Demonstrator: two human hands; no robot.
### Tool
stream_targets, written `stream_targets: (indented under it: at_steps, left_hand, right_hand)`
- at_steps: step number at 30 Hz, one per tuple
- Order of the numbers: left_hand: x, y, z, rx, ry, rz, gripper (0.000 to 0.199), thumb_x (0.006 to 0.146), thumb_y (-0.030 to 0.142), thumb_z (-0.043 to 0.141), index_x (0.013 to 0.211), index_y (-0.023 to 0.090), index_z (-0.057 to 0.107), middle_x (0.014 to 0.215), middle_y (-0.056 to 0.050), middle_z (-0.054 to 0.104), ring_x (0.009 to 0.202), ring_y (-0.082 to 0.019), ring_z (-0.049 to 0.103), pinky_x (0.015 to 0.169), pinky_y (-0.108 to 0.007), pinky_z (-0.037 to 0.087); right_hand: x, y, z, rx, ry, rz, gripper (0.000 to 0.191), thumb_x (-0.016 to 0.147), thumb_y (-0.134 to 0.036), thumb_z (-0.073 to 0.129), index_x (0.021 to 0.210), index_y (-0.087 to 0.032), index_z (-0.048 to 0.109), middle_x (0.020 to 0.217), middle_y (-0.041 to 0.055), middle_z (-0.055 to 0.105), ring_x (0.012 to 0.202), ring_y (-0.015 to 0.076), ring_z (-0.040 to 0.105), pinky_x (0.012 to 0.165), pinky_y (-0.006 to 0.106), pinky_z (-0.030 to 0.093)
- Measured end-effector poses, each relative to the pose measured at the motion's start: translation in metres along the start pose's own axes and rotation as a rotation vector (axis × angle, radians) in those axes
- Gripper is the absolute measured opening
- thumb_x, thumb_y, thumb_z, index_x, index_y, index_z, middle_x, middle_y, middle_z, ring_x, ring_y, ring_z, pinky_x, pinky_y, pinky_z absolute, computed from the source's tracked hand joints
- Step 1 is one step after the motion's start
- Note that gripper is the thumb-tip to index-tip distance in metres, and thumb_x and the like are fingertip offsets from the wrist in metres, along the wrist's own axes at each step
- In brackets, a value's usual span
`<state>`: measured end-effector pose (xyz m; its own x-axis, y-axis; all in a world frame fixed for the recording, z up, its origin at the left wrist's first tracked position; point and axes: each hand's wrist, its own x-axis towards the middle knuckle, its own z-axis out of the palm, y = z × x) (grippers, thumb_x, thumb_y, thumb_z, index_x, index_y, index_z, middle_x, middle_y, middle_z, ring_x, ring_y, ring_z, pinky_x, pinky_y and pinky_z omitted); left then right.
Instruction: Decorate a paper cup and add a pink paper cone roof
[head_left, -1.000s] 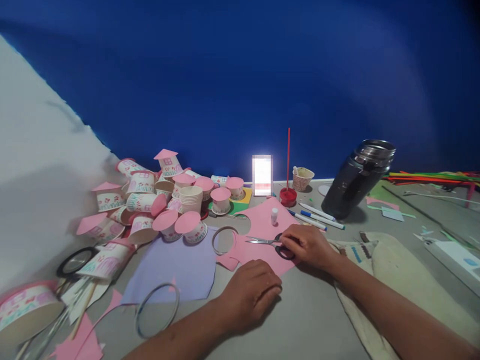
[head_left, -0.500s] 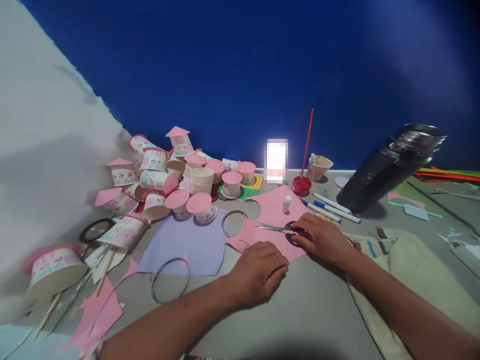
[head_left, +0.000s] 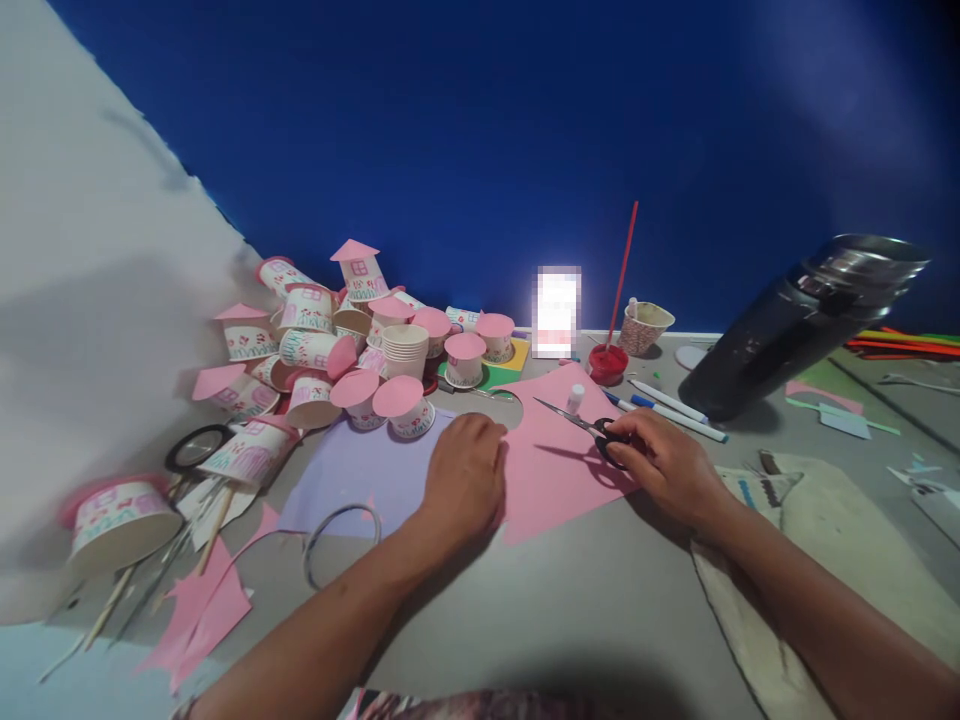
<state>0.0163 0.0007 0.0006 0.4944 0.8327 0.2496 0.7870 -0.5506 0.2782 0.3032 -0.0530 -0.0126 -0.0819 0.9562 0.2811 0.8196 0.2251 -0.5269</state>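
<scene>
My right hand (head_left: 667,462) grips a pair of black-handled scissors (head_left: 602,432), its blades slightly parted and pointing left. They are raised above a sheet of pink paper (head_left: 555,490), casting a shadow on it. A rounded notch marks the sheet's upper left edge. At that sheet's left side, my left hand (head_left: 466,470) is closed with the fingers curled down and hidden; what they hold cannot be seen. Purple paper (head_left: 352,470) lies left of this hand, and a grey ring (head_left: 307,550) rests across its lower edge. A small white cap (head_left: 576,398) stands on the pink paper.
Decorated paper cups (head_left: 315,345) with pink tops crowd the left. At the back are a bright screen (head_left: 556,312), a red paint pot (head_left: 607,363) and a patterned cup (head_left: 645,328). Markers (head_left: 679,415), a leaning dark flask (head_left: 787,335) and beige cloth (head_left: 847,560) occupy the right.
The scissors have been lifted off the pink paper in my right hand. My left hand has moved left and away from me, now covering where a second ring lay.
</scene>
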Motion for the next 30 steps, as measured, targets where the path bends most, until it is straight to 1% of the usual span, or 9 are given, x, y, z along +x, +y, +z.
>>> stream_targets:
  at_steps: [6, 9, 12, 14, 17, 22, 24, 27, 30]
  left_hand:
    - [0.015, -0.031, -0.007, 0.167, -0.068, -0.171, 0.06, 0.081, -0.003, 0.049, 0.137, 0.014, 0.059, 0.13, -0.019, 0.068, 0.119, -0.037, 0.06, 0.094, -0.048, 0.048]
    - [0.016, -0.033, -0.004, 0.214, -0.096, -0.23, 0.054, 0.085, -0.003, 0.047, 0.135, 0.013, 0.06, 0.122, -0.019, 0.071, 0.114, -0.035, 0.063, 0.09, -0.045, 0.05]
    - [0.019, -0.03, -0.008, 0.237, -0.1, -0.285, 0.044, 0.089, -0.001, 0.046, 0.126, 0.014, 0.065, 0.114, -0.017, 0.073, 0.106, -0.032, 0.068, 0.082, -0.04, 0.052]
    - [0.019, -0.027, -0.02, 0.246, -0.072, -0.307, 0.04, 0.092, 0.002, 0.047, 0.125, 0.015, 0.066, 0.115, -0.015, 0.073, 0.103, -0.029, 0.07, 0.08, -0.037, 0.053]
    - [0.009, -0.024, -0.053, 0.256, 0.005, -0.305, 0.036, 0.095, 0.009, 0.047, 0.124, 0.017, 0.067, 0.12, -0.013, 0.071, 0.104, -0.027, 0.07, 0.084, -0.035, 0.054]
    - [-0.032, -0.04, -0.106, 0.271, 0.236, -0.254, 0.027, 0.096, 0.021, 0.047, 0.107, 0.02, 0.071, 0.108, -0.009, 0.071, 0.1, -0.026, 0.069, 0.085, -0.036, 0.054]
    - [-0.048, -0.054, -0.112, 0.251, 0.2, -0.277, 0.028, 0.095, 0.021, 0.045, 0.105, 0.018, 0.072, 0.11, -0.01, 0.071, 0.095, -0.025, 0.07, 0.084, -0.036, 0.054]
    - [-0.062, -0.074, -0.108, 0.263, 0.025, -0.386, 0.031, 0.094, 0.019, 0.044, 0.101, 0.02, 0.074, 0.108, -0.008, 0.074, 0.092, -0.024, 0.071, 0.08, -0.035, 0.054]
    - [-0.062, -0.078, -0.101, 0.271, -0.071, -0.408, 0.033, 0.092, 0.016, 0.044, 0.101, 0.02, 0.076, 0.11, -0.01, 0.077, 0.102, -0.027, 0.071, 0.085, -0.037, 0.054]
  right_hand:
    - [-0.002, 0.002, 0.004, -0.127, -0.24, -0.078, 0.018, 0.102, -0.034, 0.054, 0.106, -0.023, 0.068, 0.104, 0.0068, 0.072, 0.096, 0.0252, 0.069, 0.082, 0.037, 0.048]
    - [-0.003, 0.004, 0.006, -0.149, -0.336, -0.085, 0.02, 0.103, -0.035, 0.052, 0.108, -0.022, 0.068, 0.108, 0.0078, 0.071, 0.096, 0.0252, 0.069, 0.083, 0.037, 0.048]
    - [-0.003, 0.004, 0.006, -0.124, -0.354, -0.067, 0.019, 0.102, -0.035, 0.053, 0.108, -0.022, 0.067, 0.11, 0.008, 0.071, 0.098, 0.0253, 0.068, 0.084, 0.037, 0.048]
    - [-0.003, 0.004, 0.006, -0.109, -0.349, -0.052, 0.018, 0.101, -0.035, 0.055, 0.107, -0.023, 0.067, 0.11, 0.0074, 0.071, 0.098, 0.0253, 0.068, 0.084, 0.037, 0.048]
    - [-0.002, 0.003, 0.006, -0.103, -0.343, -0.018, 0.018, 0.1, -0.036, 0.055, 0.105, -0.024, 0.067, 0.109, 0.0064, 0.071, 0.095, 0.0253, 0.068, 0.081, 0.037, 0.048]
    - [-0.003, 0.003, 0.008, -0.087, -0.356, -0.027, 0.019, 0.1, -0.036, 0.054, 0.104, -0.023, 0.067, 0.108, 0.0069, 0.071, 0.095, 0.0254, 0.068, 0.08, 0.037, 0.048]
    - [-0.004, 0.005, 0.009, -0.08, -0.357, -0.033, 0.02, 0.1, -0.037, 0.052, 0.104, -0.023, 0.067, 0.109, 0.0072, 0.071, 0.095, 0.0257, 0.068, 0.082, 0.038, 0.048]
    - [-0.004, 0.009, 0.012, -0.078, -0.355, -0.021, 0.024, 0.101, -0.041, 0.049, 0.105, -0.025, 0.067, 0.109, 0.0074, 0.071, 0.096, 0.026, 0.069, 0.082, 0.038, 0.049]
    - [-0.004, 0.01, 0.013, -0.084, -0.365, -0.014, 0.026, 0.102, -0.041, 0.047, 0.104, -0.025, 0.066, 0.109, 0.0078, 0.071, 0.095, 0.0258, 0.07, 0.081, 0.038, 0.05]
